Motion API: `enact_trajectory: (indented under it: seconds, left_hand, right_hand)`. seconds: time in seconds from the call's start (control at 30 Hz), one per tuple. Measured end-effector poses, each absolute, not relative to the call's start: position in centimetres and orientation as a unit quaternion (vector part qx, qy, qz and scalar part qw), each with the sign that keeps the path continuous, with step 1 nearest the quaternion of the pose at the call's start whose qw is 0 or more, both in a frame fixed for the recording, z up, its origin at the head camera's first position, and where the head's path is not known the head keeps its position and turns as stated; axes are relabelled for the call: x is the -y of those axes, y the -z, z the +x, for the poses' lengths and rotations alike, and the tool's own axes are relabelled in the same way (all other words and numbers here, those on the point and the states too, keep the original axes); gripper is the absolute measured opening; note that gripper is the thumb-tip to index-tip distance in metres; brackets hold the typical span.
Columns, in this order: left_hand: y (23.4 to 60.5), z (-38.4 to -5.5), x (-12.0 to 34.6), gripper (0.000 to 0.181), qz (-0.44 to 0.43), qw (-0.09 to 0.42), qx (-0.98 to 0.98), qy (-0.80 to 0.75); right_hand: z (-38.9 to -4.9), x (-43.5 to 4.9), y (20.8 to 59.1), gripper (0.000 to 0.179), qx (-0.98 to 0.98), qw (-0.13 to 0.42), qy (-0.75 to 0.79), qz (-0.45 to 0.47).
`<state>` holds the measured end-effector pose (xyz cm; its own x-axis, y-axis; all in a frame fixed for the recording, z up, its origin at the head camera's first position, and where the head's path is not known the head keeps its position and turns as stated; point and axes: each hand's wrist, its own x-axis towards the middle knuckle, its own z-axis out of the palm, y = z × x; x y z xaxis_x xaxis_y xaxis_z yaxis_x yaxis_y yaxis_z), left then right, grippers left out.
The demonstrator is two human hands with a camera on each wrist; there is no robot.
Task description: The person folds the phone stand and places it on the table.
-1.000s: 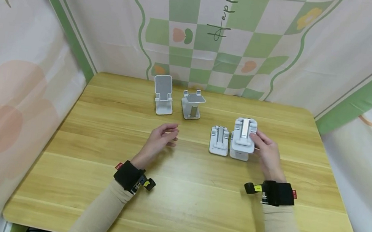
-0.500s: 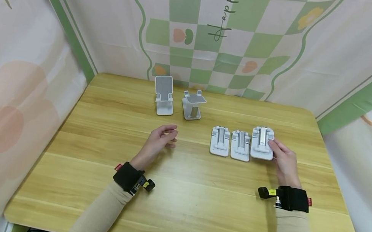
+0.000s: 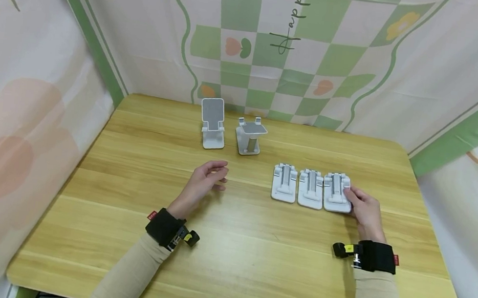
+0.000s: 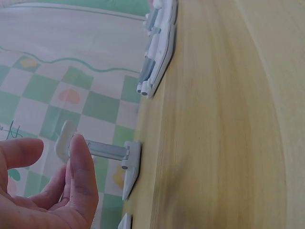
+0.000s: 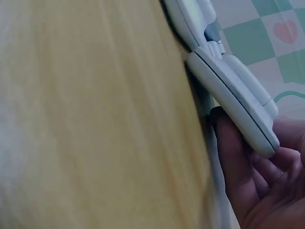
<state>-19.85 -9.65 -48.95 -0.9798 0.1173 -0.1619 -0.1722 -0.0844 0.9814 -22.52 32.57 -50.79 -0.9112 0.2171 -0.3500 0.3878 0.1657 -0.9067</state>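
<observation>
Three folded white phone stands lie in a row on the right half of the table. My right hand (image 3: 366,210) pinches the right edge of the rightmost folded phone stand (image 3: 336,199), thumb on top and fingers beneath. In the right wrist view that stand (image 5: 233,98) is tilted, its held edge raised and its other edge down beside the middle folded stand (image 3: 310,191). The left folded stand (image 3: 284,186) completes the row. My left hand (image 3: 202,186) hovers over the table with fingers loosely bent and nothing in them; behind it stand two unfolded phone stands.
The unfolded upright phone stand (image 3: 212,121) and the unfolded stand with a level top plate (image 3: 251,135) are near the back of the wooden table (image 3: 243,267). A checked curtain (image 3: 264,78) hangs right behind the table's back edge.
My right hand has carried the phone stand rightward from above the middle one, then lowered it to the row's right end. My left hand has stayed nearly still.
</observation>
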Motion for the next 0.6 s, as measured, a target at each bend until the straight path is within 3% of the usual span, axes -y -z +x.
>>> enact_trajectory:
  seconds: [0.27,0.6]
  left_hand:
    - [49.11,-19.80,9.53,0.047,-0.025,0.103,-0.671,-0.734]
    - [49.06,-19.79,9.42,0.044,-0.031,0.107,-0.673,-0.731]
  right_hand:
    - [-22.40,-32.10,50.91,0.064,-0.880,0.034,0.448,0.154]
    - [-22.42,-31.88,49.93,0.058,-0.925,0.031,0.349,0.145]
